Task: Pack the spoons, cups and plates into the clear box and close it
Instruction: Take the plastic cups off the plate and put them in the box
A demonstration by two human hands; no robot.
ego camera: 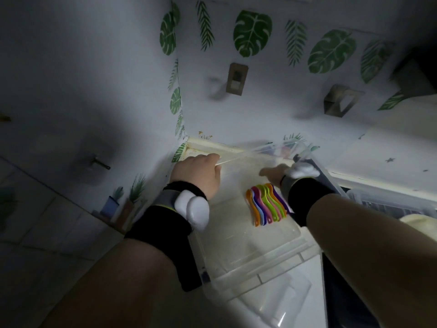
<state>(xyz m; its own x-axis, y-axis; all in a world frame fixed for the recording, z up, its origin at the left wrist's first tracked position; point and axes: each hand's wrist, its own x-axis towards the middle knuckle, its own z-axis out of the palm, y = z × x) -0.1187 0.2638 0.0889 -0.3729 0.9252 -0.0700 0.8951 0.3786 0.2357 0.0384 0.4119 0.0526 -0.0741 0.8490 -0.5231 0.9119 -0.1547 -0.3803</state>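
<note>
A clear box [260, 273] stands on a white top in front of me. A fanned row of coloured plastic spoons [267, 204] lies inside it, right of centre. The clear lid [255, 155] is tilted up along the box's far side. My left hand [198, 174] grips the lid's left end. My right hand [272, 172] reaches to the far right part of the box, under or against the lid. Its fingers are hidden, so I cannot tell whether it holds anything. No cups or plates are in view.
The box sits on a white surface [272, 304] in a wall corner with leaf stickers. Two metal brackets [236, 79] [340, 100] stick out of the wall above. Another clear ribbed container [390, 204] lies to the right. Tiled floor shows at the left.
</note>
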